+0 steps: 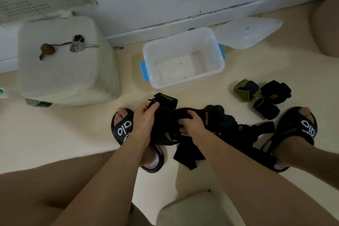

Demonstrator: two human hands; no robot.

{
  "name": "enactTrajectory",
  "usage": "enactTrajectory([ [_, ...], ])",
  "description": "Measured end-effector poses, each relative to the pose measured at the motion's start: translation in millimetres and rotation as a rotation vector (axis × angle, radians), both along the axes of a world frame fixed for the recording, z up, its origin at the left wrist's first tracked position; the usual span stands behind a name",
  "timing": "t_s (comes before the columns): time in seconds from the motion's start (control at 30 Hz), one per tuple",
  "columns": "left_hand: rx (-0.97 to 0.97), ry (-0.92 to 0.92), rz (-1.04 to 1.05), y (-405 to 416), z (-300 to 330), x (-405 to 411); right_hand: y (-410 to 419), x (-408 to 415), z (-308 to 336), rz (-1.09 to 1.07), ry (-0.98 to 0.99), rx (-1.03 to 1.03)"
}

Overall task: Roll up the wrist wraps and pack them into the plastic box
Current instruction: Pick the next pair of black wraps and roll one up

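Black wrist wrap (166,113) gripped between left hand (145,117) and right hand (191,123).

wrist wraps (165,115): black, yellow-green lettering;
rolled wraps (260,95): one green with navy, two black;
plastic box (183,80): clear, blue latches;
lid (247,31): clear;
sandals (124,130): black, white logo;
floor (55,134): cream
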State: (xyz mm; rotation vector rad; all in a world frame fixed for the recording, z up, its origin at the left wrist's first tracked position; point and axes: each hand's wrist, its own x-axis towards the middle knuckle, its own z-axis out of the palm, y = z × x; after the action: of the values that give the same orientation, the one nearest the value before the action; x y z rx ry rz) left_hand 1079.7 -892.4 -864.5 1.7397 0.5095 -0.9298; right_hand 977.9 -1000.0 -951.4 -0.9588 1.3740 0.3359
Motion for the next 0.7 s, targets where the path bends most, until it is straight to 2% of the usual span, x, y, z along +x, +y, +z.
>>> enactTrajectory([
  [0.13,-0.008,0.005,0.005,4,-8,-1,-3,2,8,-0.354,-0.02,0.134],
  [0.33,-0.047,-0.008,-0.051,11,14,-7,-23,-3,47,-0.665,-0.109,0.074],
  [0.53,-0.107,-0.036,-0.097,4,62,-14,-62,-29,106,-0.721,-0.205,0.008],
  [0.7,-0.053,-0.251,-0.276,-8,97,-24,-74,-55,155,-0.617,-0.301,-0.004],
])
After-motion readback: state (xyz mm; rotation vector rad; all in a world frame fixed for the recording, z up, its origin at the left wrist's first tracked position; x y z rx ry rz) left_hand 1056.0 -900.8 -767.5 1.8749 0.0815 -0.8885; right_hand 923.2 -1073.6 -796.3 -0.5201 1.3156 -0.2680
